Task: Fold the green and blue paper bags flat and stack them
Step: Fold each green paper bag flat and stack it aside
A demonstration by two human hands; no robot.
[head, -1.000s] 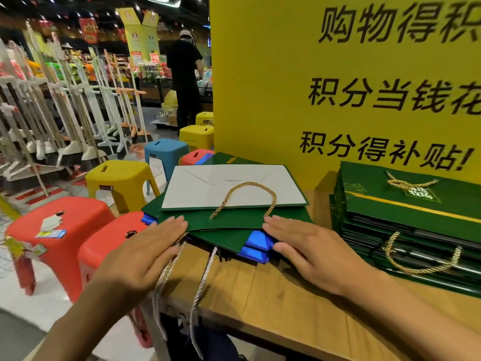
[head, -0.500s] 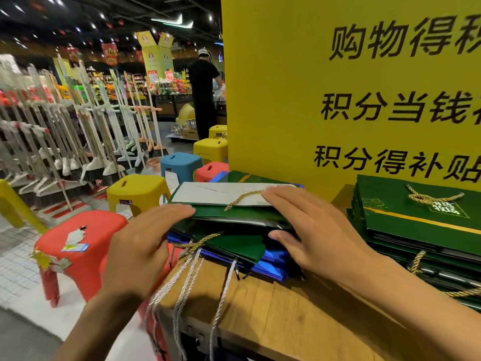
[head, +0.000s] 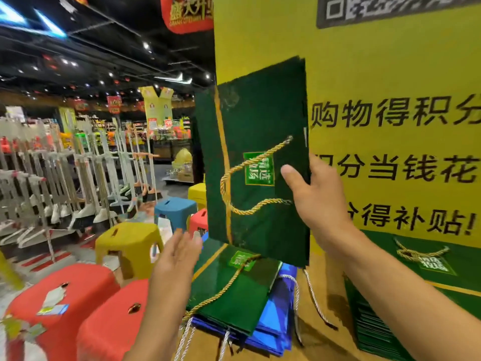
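Shop aisle at far left, with mop racks (head: 65, 178) and coloured stools (head: 127, 243). Then left hand (head: 179, 254), flat and empty, fingers straight, near the lower left corner of green bag (head: 255, 126) (upright in the air, folded flat, gold cord across its front). Below it, pile (head: 234, 295) of green and blue bags on counter (head: 333, 282). Right hand (head: 312, 199) gripping the bag's right edge, thumb on front. Further right, stack (head: 463, 267) of green bags before yellow sign (head: 390, 61).
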